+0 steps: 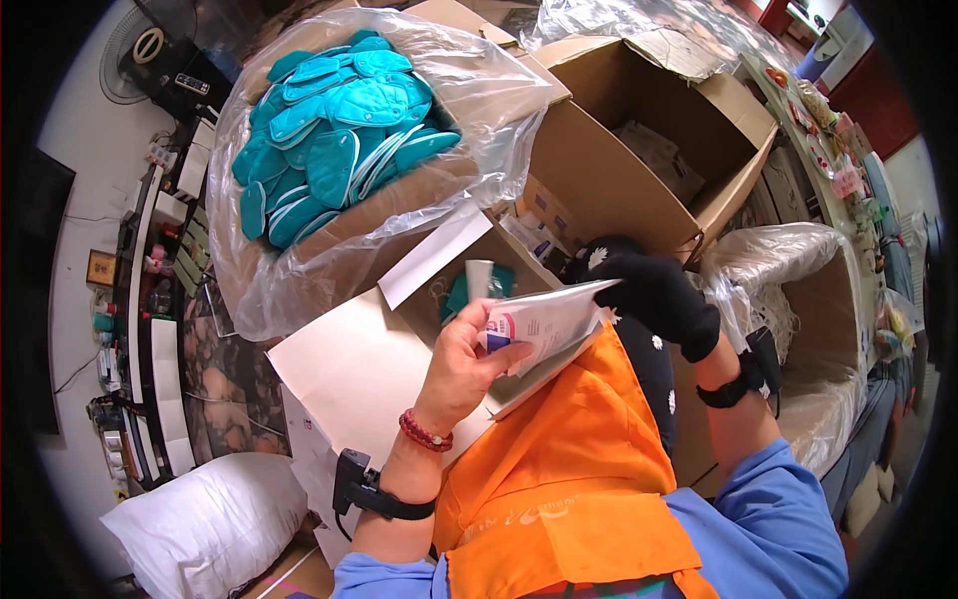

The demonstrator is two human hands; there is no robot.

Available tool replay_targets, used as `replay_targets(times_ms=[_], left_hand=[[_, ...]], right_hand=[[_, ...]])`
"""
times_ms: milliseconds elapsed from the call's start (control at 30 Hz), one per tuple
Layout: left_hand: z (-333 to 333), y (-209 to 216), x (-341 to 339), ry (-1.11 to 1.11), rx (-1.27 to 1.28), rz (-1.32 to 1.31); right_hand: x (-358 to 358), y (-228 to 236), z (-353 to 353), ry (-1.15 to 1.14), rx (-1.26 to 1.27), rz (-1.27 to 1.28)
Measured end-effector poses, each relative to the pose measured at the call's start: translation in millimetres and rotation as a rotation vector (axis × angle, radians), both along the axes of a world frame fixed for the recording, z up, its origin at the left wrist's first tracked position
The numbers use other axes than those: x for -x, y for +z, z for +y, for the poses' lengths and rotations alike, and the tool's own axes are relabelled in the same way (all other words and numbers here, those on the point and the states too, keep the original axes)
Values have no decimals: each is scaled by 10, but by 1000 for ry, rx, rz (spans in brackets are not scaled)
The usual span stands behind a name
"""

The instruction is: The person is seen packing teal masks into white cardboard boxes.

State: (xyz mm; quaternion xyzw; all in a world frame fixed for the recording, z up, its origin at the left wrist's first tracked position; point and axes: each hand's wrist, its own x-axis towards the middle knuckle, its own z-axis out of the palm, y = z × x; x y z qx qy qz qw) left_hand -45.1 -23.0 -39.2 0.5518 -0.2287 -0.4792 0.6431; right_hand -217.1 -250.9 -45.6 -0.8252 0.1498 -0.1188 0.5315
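My left hand (pixel 467 361) is closed on a white printed packet (pixel 551 327), with the thumb across its front. A dark red beaded bracelet circles that wrist. My right hand (pixel 667 305) wears a black glove and is beside the packet's upper right corner. Its fingers blend into dark cloth, so I cannot tell their shape or whether they touch the packet. Behind the packet, an open white-lined carton (pixel 424 314) holds a folded teal pad (pixel 459 298) with a pale strip next to it. Many teal pads (pixel 339 130) with white edges are heaped in a plastic-lined box at the upper left.
A deep brown cardboard box (pixel 619 150) stands beyond my hands. At the right is another plastic-lined box (pixel 823 359). A full white sack (pixel 210 524) lies at the lower left. Shelves, a fan (pixel 130 55) and a cluttered table (pixel 833 150) border the space.
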Motion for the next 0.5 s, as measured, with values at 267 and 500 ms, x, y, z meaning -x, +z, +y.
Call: replay_targets(times_ms=[267, 500], left_hand=[[192, -80, -168, 107, -55, 32], [374, -387, -180, 120, -486, -858]], right_hand=[[424, 120, -798, -539, -164, 129], [1223, -294, -2174, -514, -303, -156]])
